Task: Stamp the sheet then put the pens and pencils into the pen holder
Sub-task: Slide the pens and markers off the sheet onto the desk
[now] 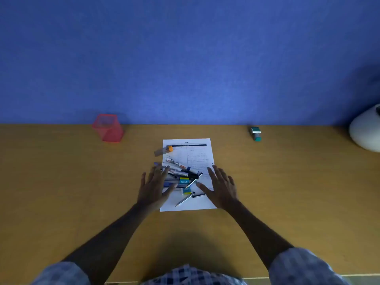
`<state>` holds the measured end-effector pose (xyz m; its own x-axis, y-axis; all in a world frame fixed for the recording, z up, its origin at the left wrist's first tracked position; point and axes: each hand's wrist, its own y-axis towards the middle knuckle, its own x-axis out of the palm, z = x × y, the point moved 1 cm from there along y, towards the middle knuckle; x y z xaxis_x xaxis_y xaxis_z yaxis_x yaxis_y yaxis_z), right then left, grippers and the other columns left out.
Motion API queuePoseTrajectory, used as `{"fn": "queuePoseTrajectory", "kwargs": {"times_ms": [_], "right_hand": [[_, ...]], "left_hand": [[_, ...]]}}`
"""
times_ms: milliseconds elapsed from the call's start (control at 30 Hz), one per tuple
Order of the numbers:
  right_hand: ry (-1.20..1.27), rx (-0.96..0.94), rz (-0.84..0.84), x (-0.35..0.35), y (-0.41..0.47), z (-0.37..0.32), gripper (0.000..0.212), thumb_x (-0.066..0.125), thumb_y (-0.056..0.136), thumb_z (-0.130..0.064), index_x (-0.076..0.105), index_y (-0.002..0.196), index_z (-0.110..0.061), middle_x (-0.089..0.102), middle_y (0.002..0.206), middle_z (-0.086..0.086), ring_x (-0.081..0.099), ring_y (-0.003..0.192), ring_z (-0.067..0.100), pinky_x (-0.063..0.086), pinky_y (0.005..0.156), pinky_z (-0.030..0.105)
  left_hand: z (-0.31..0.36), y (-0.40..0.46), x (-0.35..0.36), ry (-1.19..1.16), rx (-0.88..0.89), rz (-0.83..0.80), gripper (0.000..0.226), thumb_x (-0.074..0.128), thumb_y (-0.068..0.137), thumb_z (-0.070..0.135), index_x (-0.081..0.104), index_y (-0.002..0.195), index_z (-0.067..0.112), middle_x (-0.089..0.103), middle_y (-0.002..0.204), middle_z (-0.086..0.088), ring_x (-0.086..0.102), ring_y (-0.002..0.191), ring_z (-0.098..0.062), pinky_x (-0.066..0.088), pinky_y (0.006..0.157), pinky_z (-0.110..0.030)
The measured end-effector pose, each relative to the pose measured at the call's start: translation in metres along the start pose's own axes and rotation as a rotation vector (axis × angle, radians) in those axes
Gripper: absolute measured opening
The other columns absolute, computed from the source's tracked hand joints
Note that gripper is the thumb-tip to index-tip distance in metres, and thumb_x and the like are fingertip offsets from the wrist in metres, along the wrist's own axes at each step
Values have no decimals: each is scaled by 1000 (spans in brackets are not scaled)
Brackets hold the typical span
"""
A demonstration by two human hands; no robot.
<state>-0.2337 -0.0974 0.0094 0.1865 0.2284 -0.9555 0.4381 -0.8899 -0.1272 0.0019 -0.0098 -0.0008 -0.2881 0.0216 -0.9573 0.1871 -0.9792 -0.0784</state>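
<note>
A printed white sheet (198, 155) lies in the middle of the wooden desk (61, 182). On its left half sits a pile of pens, markers and pencils (181, 173), with a small eraser (186, 190) and a silver pen (185, 199) just below. My left hand (154, 186) hovers flat with spread fingers over the pile's left side. My right hand (221, 186) is spread over the sheet's right edge. Neither holds anything. The red mesh pen holder (108, 128) stands at the back left. A teal stamp (256, 133) lies at the back right.
A blue wall (185, 58) rises right behind the desk. A white rounded object (366, 130) sits at the far right edge. A small clear case with an orange cap (163, 150) lies at the sheet's upper left corner.
</note>
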Motion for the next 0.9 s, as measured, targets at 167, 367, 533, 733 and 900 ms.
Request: {"fn": "queuePoseTrajectory", "kwargs": {"times_ms": [167,367,533,733,900], "right_hand": [[-5,20,-62,14,-4,3,86,22,85,-81,26,152,-27,19,163,-3,18,150,19,21,119,47],[-5,2,-31,17,-6,3,86,21,84,-81,33,149,-26,23,162,0,22,149,21,26,117,47],[-14,-2,-24,18,-6,2,89,17,83,-83,31,150,-27,23,163,0,21,149,21,28,117,46],[-23,-33,-47,18,-7,7,99,28,76,-88,28,152,-24,19,164,1,18,150,22,27,118,46],[-29,-60,-80,18,-8,11,115,38,63,-95,19,154,-28,11,165,-2,13,152,21,21,120,46]], "left_hand": [[-1,-4,9,68,-20,-22,83,7,84,77,15,153,31,20,162,-5,14,150,-27,15,120,-53],[-3,-6,15,52,-19,-11,86,7,84,79,10,154,30,18,162,-6,16,149,-28,16,119,-52],[7,3,15,38,12,61,79,15,88,77,14,153,32,10,164,-4,13,151,-26,9,119,-53],[40,24,14,-8,124,84,75,26,91,70,23,153,29,11,164,-3,10,152,-26,7,118,-59],[64,37,25,26,233,-6,75,30,92,68,22,153,26,10,165,-3,5,152,-22,5,121,-57]]}}
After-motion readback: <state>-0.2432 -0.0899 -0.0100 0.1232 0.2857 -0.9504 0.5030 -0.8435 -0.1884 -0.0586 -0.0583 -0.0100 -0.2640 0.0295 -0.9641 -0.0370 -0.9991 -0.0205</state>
